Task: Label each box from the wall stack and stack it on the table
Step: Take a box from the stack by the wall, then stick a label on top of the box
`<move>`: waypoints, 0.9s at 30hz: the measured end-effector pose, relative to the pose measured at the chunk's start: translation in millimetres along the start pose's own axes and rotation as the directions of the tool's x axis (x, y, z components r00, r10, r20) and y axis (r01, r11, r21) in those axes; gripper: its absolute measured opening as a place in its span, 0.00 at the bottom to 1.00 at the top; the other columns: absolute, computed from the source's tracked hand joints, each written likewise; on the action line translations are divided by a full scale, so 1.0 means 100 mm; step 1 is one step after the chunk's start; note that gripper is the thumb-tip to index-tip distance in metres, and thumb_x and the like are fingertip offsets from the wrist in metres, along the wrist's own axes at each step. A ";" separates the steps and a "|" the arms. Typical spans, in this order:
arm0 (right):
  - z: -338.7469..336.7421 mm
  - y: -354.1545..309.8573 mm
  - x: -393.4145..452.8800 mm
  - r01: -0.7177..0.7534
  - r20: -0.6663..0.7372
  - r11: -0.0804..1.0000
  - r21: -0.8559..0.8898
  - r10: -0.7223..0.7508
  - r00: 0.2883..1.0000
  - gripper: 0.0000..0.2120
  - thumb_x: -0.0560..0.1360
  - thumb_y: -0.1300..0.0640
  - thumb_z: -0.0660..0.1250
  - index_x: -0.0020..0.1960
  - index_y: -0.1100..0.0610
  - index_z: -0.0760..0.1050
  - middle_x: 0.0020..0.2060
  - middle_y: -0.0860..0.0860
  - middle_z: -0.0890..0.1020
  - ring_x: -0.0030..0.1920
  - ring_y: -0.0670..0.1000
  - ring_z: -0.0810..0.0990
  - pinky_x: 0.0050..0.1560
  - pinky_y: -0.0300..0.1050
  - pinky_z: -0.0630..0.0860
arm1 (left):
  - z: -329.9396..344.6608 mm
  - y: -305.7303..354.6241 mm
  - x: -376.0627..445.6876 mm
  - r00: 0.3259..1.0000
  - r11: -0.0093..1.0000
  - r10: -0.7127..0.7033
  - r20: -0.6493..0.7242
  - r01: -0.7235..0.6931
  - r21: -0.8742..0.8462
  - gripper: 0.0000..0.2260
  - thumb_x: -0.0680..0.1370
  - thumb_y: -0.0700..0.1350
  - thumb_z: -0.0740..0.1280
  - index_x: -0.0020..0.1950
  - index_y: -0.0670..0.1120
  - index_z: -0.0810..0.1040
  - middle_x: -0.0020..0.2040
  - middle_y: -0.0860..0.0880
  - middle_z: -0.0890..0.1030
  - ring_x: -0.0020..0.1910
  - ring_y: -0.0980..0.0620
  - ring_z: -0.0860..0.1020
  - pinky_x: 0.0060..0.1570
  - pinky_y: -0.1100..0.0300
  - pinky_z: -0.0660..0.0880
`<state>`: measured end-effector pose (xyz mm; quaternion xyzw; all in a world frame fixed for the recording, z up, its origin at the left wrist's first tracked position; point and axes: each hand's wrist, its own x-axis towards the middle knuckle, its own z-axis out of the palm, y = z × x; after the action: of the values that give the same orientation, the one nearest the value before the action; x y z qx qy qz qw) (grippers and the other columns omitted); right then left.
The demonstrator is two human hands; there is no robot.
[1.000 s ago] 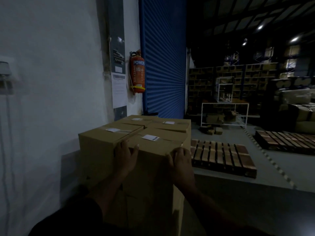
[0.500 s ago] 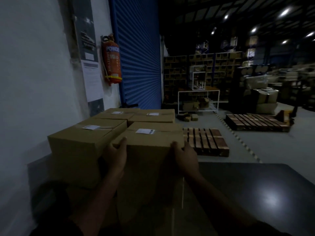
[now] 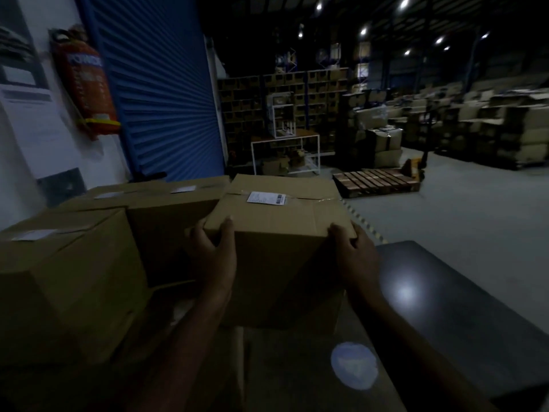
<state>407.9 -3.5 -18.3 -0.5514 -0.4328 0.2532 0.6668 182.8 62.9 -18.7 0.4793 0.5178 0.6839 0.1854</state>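
Both hands grip one cardboard box (image 3: pixel 285 233) btwn them. Left hand (image 3: pixel 208 248) curls round its near-left top corner, thumb on the top face; right hand (image 3: pixel 355 248) clamps the near-right top corner, fingers wrapped down the side. Box sits upright w/ white label (image 3: pixel 266 198) on top, just beside the wall stack (image 3: pixel 89 248) on its left, above another carton (image 3: pixel 297 373). Dark table (image 3: pixel 463 307) lies to the right.

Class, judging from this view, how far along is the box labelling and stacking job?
Done: the brown cardboard box in hand already bears a white label, as do three neighbouring cardboard boxes. In hand: left hand and right hand hold its near corners. Left: setting it on the dark table.
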 end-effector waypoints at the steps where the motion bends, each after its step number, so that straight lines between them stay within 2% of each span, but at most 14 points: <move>1: -0.16 0.08 0.10 -0.004 -0.015 1.000 -0.009 0.004 1.000 0.24 0.81 0.43 0.63 0.74 0.50 0.70 0.62 0.48 0.78 0.60 0.50 0.78 0.59 0.53 0.79 | 0.20 -0.01 -0.08 1.000 1.000 -0.022 0.022 0.023 -0.009 0.32 0.78 0.67 0.67 0.76 0.50 0.71 0.74 0.49 0.70 0.69 0.48 0.73 0.67 0.43 0.75; 5: -0.81 0.37 0.48 -0.064 -0.056 0.998 -0.002 0.064 0.996 0.25 0.80 0.42 0.64 0.74 0.49 0.69 0.63 0.50 0.79 0.60 0.51 0.79 0.59 0.58 0.80 | 0.97 0.04 -0.38 0.995 0.999 -0.043 0.092 0.044 -0.018 0.30 0.81 0.62 0.69 0.78 0.49 0.69 0.73 0.50 0.70 0.69 0.48 0.73 0.65 0.48 0.74; 9: -1.36 0.63 0.82 -0.088 -0.037 0.996 0.009 0.088 0.995 0.23 0.81 0.44 0.62 0.73 0.49 0.69 0.61 0.48 0.79 0.57 0.47 0.79 0.51 0.49 0.79 | 1.61 0.00 -0.68 0.984 0.998 -0.059 0.170 0.052 0.043 0.30 0.82 0.58 0.68 0.79 0.45 0.68 0.73 0.48 0.69 0.71 0.49 0.70 0.66 0.53 0.69; 11: -1.57 0.79 0.93 -0.109 -0.024 0.994 -0.005 0.109 0.994 0.19 0.81 0.46 0.62 0.70 0.48 0.71 0.58 0.46 0.80 0.55 0.47 0.80 0.50 0.49 0.79 | 1.86 -0.13 -0.86 0.975 0.994 -0.093 0.200 0.079 0.076 0.29 0.82 0.57 0.69 0.79 0.45 0.69 0.74 0.46 0.70 0.73 0.47 0.69 0.65 0.55 0.67; 14: -1.83 1.08 1.04 -0.166 -0.002 0.986 -0.023 0.166 0.986 0.15 0.82 0.49 0.62 0.67 0.49 0.73 0.56 0.46 0.81 0.55 0.47 0.80 0.51 0.49 0.79 | 2.14 -0.40 -1.16 0.950 0.980 -0.195 0.243 0.178 0.089 0.25 0.82 0.57 0.70 0.74 0.47 0.73 0.70 0.46 0.73 0.67 0.47 0.74 0.55 0.58 0.71; 16: -1.99 1.30 1.12 -0.205 0.013 0.977 -0.057 0.206 0.978 0.12 0.82 0.51 0.61 0.64 0.48 0.74 0.55 0.46 0.80 0.53 0.46 0.79 0.45 0.45 0.77 | 2.30 -0.58 -1.36 0.926 0.965 -0.264 0.270 0.252 0.078 0.24 0.81 0.56 0.72 0.72 0.47 0.74 0.67 0.47 0.73 0.64 0.47 0.76 0.47 0.62 0.72; 19: -2.16 1.61 1.20 -0.237 0.046 0.967 -0.090 0.242 0.969 0.07 0.83 0.54 0.60 0.58 0.45 0.73 0.51 0.44 0.80 0.50 0.45 0.80 0.41 0.43 0.75 | 2.46 -0.80 -1.59 0.890 0.938 -0.345 0.298 0.330 0.102 0.24 0.80 0.53 0.74 0.72 0.46 0.75 0.67 0.48 0.72 0.63 0.47 0.77 0.44 0.65 0.72; 21: -2.23 1.81 1.27 -0.259 0.066 0.956 -0.134 0.270 0.961 0.09 0.83 0.53 0.60 0.61 0.45 0.73 0.53 0.45 0.81 0.51 0.45 0.81 0.43 0.43 0.77 | 2.53 -0.94 -1.66 0.870 0.926 -0.377 0.318 0.346 0.151 0.24 0.79 0.53 0.74 0.73 0.47 0.74 0.68 0.48 0.71 0.64 0.47 0.76 0.44 0.64 0.72; 24: -2.31 2.11 1.40 -0.257 0.071 0.947 -0.193 0.274 0.959 0.15 0.82 0.50 0.61 0.68 0.47 0.74 0.56 0.46 0.82 0.53 0.46 0.83 0.50 0.49 0.82 | 2.60 -1.14 -1.73 0.815 0.894 -0.446 0.371 0.387 0.224 0.25 0.79 0.52 0.75 0.74 0.50 0.72 0.68 0.50 0.70 0.63 0.49 0.75 0.45 0.61 0.75; 27: -2.32 2.34 1.51 -0.301 0.046 0.922 -0.244 0.321 0.946 0.17 0.82 0.52 0.61 0.70 0.48 0.72 0.56 0.48 0.82 0.53 0.48 0.83 0.52 0.54 0.83 | 2.65 -1.39 -1.80 0.760 0.863 -0.506 0.409 0.437 0.255 0.25 0.77 0.50 0.77 0.71 0.53 0.71 0.68 0.51 0.71 0.63 0.48 0.76 0.54 0.50 0.81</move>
<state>714.3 61.5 -201.0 -0.6763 -0.3943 0.3265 0.5296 458.5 124.0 -224.4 0.4940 0.6102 0.4414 0.4345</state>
